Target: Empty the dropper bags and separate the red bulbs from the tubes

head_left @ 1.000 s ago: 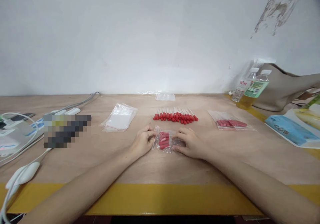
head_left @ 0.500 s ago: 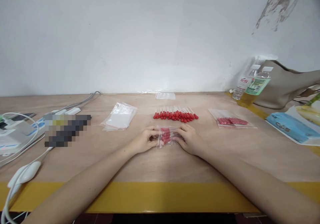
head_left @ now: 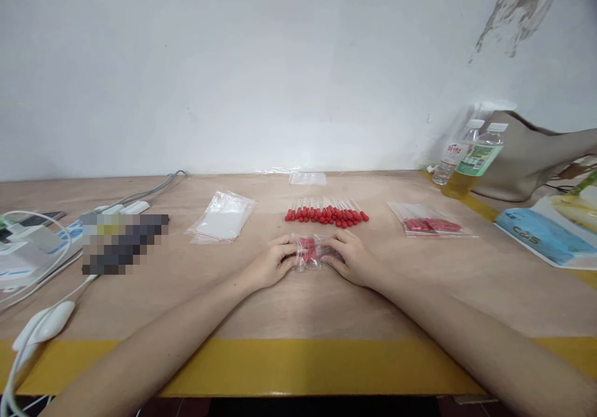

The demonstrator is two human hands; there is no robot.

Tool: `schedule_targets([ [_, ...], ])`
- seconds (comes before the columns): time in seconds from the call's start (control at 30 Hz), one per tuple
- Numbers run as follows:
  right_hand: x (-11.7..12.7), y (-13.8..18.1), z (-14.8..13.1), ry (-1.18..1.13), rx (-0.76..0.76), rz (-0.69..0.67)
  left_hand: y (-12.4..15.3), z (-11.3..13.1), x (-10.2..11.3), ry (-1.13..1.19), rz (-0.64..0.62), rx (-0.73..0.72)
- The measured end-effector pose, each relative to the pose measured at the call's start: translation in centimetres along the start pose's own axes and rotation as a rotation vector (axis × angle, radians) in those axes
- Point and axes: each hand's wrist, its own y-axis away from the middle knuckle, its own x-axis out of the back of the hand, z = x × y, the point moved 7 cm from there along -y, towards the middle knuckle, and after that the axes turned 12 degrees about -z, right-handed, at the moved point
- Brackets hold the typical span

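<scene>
A small clear plastic bag (head_left: 308, 254) with several red-tipped sticks inside lies low over the table between my hands. My left hand (head_left: 275, 261) pinches its left edge between thumb and fingers. At the bag's right side, my right hand (head_left: 351, 258) grips it the same way. Just beyond my hands rests a row of red-headed swab-like sticks (head_left: 326, 215), heads toward me and pale shafts pointing to the wall. Part of the bag is covered by my fingers.
Flat clear bags (head_left: 222, 218) are stacked at left; filled bags (head_left: 429, 223) lie at right. Another bag (head_left: 308, 178) sits by the wall. Bottles (head_left: 476, 159) and a blue packet (head_left: 543, 237) stand far right. A power strip (head_left: 74, 227), cables and a white mouse-shaped device (head_left: 56, 320) occupy the left.
The bag has been flattened a little and its red contents sit differently between my fingers. My left fingers have closed in slightly; my right hand has hardly moved.
</scene>
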Motion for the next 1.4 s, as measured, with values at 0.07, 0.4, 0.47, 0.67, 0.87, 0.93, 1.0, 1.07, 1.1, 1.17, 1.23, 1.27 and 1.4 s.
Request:
schedule_targets([
  [0.07, 0.2, 0.0, 0.0, -0.060, 0.030, -0.023, -0.1, -0.6, 0.1, 0.077, 0.003, 0.014],
  [0.4, 0.5, 0.5, 0.6, -0.216, 0.051, -0.109, -0.4, -2.1, 0.5, 0.255, -0.022, 0.108],
  [0.47, 0.4, 0.6, 0.7, -0.240, 0.052, -0.123, -0.4, -2.2, 0.5, 0.272, -0.009, 0.107],
  [0.67, 0.3, 0.5, 0.7, -0.266, 0.063, -0.144, -0.3, -3.3, 0.7, 0.258, 0.028, 0.138],
  [0.87, 0.2, 0.7, 1.2, -0.266, 0.037, -0.156, 1.2, -5.8, 1.6, 0.543, -0.041, 0.301],
  [0.93, 0.3, 0.8, 1.3, -0.263, 0.025, -0.154, 2.3, -6.8, 2.5, 0.662, -0.044, 0.383],
  [1.0, 0.3, 0.9, 1.4, -0.259, 0.014, -0.154, 3.4, -7.3, 3.7, 0.726, -0.020, 0.440],
  [1.07, 0.3, 1.0, 1.4, -0.256, 0.007, -0.151, 4.3, -7.8, 5.2, 0.755, 0.038, 0.490],
  [1.1, 0.3, 1.0, 1.4, -0.255, 0.008, -0.149, 4.7, -8.0, 6.0, 0.757, 0.076, 0.514],
  [1.17, 0.3, 1.0, 1.4, -0.255, 0.009, -0.147, 5.6, -8.6, 7.6, 0.753, 0.162, 0.558],
  [1.23, 0.3, 1.0, 1.5, -0.259, 0.008, -0.145, 6.7, -9.2, 9.4, 0.745, 0.275, 0.594],
  [1.27, 0.2, 1.0, 1.5, -0.262, 0.007, -0.144, 7.2, -9.5, 10.3, 0.742, 0.344, 0.601],
  [1.4, 0.2, 1.0, 1.6, -0.268, 0.007, -0.138, 8.3, -9.9, 13.2, 0.705, 0.603, 0.529],
])
